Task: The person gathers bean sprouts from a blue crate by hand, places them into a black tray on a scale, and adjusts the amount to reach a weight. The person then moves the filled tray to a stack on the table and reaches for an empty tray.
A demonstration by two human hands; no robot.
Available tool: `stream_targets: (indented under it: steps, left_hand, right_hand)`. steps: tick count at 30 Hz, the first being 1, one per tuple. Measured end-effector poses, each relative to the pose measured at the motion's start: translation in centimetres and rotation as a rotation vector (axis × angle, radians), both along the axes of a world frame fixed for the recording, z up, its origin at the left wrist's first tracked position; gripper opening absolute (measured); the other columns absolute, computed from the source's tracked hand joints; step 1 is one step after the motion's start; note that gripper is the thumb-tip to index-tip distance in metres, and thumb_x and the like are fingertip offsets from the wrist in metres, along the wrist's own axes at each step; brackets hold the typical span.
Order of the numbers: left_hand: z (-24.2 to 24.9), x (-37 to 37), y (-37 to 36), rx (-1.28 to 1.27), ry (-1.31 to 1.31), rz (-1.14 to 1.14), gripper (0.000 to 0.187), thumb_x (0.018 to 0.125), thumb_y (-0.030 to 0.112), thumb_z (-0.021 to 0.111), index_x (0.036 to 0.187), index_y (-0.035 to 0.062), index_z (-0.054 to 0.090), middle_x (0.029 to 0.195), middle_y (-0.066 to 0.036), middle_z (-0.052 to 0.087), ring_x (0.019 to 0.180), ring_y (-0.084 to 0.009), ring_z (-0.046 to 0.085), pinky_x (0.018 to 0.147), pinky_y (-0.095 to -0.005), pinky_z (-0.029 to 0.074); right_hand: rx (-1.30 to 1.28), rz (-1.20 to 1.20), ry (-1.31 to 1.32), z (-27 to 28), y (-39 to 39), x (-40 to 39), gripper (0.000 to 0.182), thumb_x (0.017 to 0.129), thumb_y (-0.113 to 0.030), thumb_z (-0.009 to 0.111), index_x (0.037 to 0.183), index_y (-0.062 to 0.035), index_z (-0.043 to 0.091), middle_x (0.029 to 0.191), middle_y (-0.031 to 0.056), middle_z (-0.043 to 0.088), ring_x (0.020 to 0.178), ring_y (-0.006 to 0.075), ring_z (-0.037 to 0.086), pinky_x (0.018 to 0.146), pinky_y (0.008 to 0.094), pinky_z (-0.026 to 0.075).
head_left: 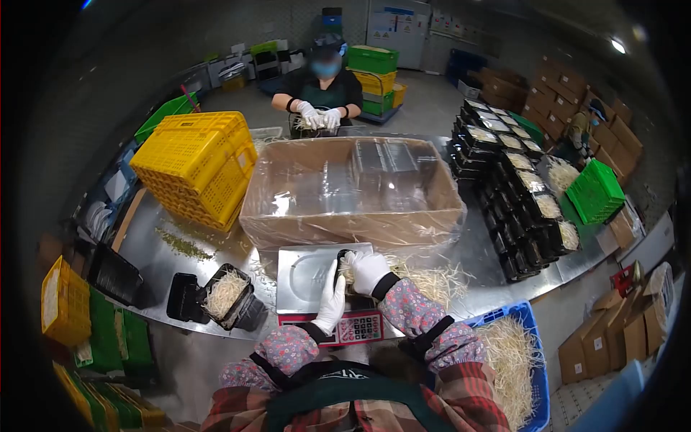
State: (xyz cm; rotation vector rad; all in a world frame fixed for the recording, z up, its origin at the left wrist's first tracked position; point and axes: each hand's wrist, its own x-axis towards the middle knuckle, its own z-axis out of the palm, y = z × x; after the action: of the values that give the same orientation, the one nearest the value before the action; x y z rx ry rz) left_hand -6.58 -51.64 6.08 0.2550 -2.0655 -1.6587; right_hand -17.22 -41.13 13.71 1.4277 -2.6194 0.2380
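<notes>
My left hand (330, 299), in a white glove, holds the side of a small black tray (343, 254) above the right part of the scale (302, 272). On the tray's other side, my right hand (368, 272), also gloved, has its fingers curled in at the bean sprouts in it. The two hands hide most of this tray. Loose bean sprouts (435, 282) lie on the steel table right of the scale. A filled black tray (232, 297) stands at the left on a stack, beside another black tray (186, 297).
A large plastic-lined carton (353, 229) stands behind the scale. Yellow crates (191, 162) are at its left, stacked filled trays (529, 194) at its right. A blue basket (538, 360) of sprouts is by my right side. Across the table a co-worker (324, 86) handles sprouts.
</notes>
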Motion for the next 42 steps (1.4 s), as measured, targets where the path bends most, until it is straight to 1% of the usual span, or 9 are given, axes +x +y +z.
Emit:
stream_targets:
  steps: [3,5,13,18,21,25,28,38,42]
  left_hand:
    - [-0.2,0.7,-5.5,-0.272,-0.216,0.022,0.057,0.101,0.027,0.047,0.145,-0.0057,0.033,0.150,-0.026,0.034,0.142,-0.0375,0.029,0.115,-0.0417,0.026]
    - [3.5,0.3,-7.7,-0.885,0.023,0.074,0.060,0.097,0.028,0.051,0.145,-0.0060,0.033,0.151,-0.027,0.032,0.140,-0.0404,0.030,0.114,-0.0440,0.028]
    - [1.7,-1.7,-9.6,-0.955,-0.182,-0.112,0.061,0.095,0.033,0.050,0.145,0.0012,0.038,0.150,-0.023,0.037,0.138,-0.0399,0.036,0.111,-0.0465,0.031]
    - [2.3,-1.9,-8.5,-1.091,-0.166,-0.059,0.057,0.093,0.029,0.055,0.142,0.0028,0.043,0.146,-0.021,0.043,0.135,-0.0388,0.040,0.109,-0.0474,0.034]
    - [1.3,-2.4,-8.0,-1.101,-0.116,-0.031,0.054,0.092,0.028,0.057,0.138,0.0035,0.046,0.139,-0.018,0.050,0.128,-0.0363,0.045,0.106,-0.0462,0.037]
    - [1.4,-2.8,-7.6,-1.046,-0.168,-0.034,0.048,0.092,0.029,0.057,0.132,0.0041,0.052,0.126,-0.013,0.058,0.115,-0.0309,0.053,0.099,-0.0429,0.042]
    - [1.5,-2.9,-7.2,-1.078,-0.158,0.006,0.046,0.091,0.028,0.057,0.130,0.0035,0.053,0.121,-0.013,0.060,0.111,-0.0308,0.054,0.097,-0.0424,0.042]
    - [3.8,-1.8,-8.1,-0.835,-0.146,0.020,0.047,0.094,0.024,0.056,0.134,-0.0007,0.050,0.132,-0.021,0.053,0.123,-0.0365,0.049,0.107,-0.0435,0.037]
    - [6.0,-0.7,-10.9,-0.699,-0.028,0.128,0.042,0.096,0.015,0.054,0.133,-0.0036,0.050,0.130,-0.022,0.055,0.120,-0.0382,0.052,0.105,-0.0412,0.040]
  right_hand:
    - [0.018,0.112,-0.001,-3.9,-4.6,-0.2,0.031,0.071,-0.017,0.065,0.097,-0.0034,0.058,0.083,0.0145,0.065,0.077,0.0321,0.065,0.067,0.0443,0.052]
    - [-0.068,0.121,-0.064,-6.2,-7.3,0.3,0.034,0.074,-0.022,0.063,0.101,-0.0013,0.059,0.087,0.0158,0.064,0.081,0.0327,0.063,0.069,0.0446,0.051]
    - [-0.175,0.235,-0.456,-6.2,-5.9,-2.6,0.088,0.060,-0.049,0.082,0.129,-0.0037,0.052,0.123,0.0234,0.055,0.114,0.0396,0.054,0.100,0.0490,0.041]
    - [0.184,0.132,-0.172,-1.0,0.6,-5.3,0.090,0.060,-0.047,0.084,0.133,-0.0050,0.052,0.142,0.0193,0.043,0.131,0.0362,0.041,0.101,0.0467,0.039]
    - [0.099,0.133,-0.201,-3.5,2.1,-6.5,0.062,0.072,-0.039,0.077,0.120,-0.0041,0.059,0.119,0.0205,0.060,0.109,0.0375,0.059,0.088,0.0459,0.050]
    - [0.149,0.048,-0.179,-5.6,1.9,-5.8,0.032,0.080,-0.030,0.070,0.099,-0.0055,0.064,0.093,0.0174,0.066,0.087,0.0373,0.065,0.074,0.0472,0.053]
    - [-0.195,0.030,-0.284,-4.7,3.2,-7.1,0.021,0.083,-0.027,0.067,0.079,-0.0071,0.063,0.078,0.0172,0.064,0.076,0.0371,0.064,0.069,0.0492,0.051]
    - [-0.591,-0.369,-0.755,-4.1,15.1,-12.1,0.020,0.083,-0.014,0.075,0.095,0.0014,0.070,0.069,0.0057,0.068,0.061,0.0092,0.060,0.058,0.0281,0.049]
    - [-0.211,-0.313,-0.545,-9.9,18.6,-13.1,0.030,0.077,-0.021,0.079,0.098,-0.0008,0.071,0.075,0.0139,0.069,0.065,0.0220,0.065,0.063,0.0334,0.052]
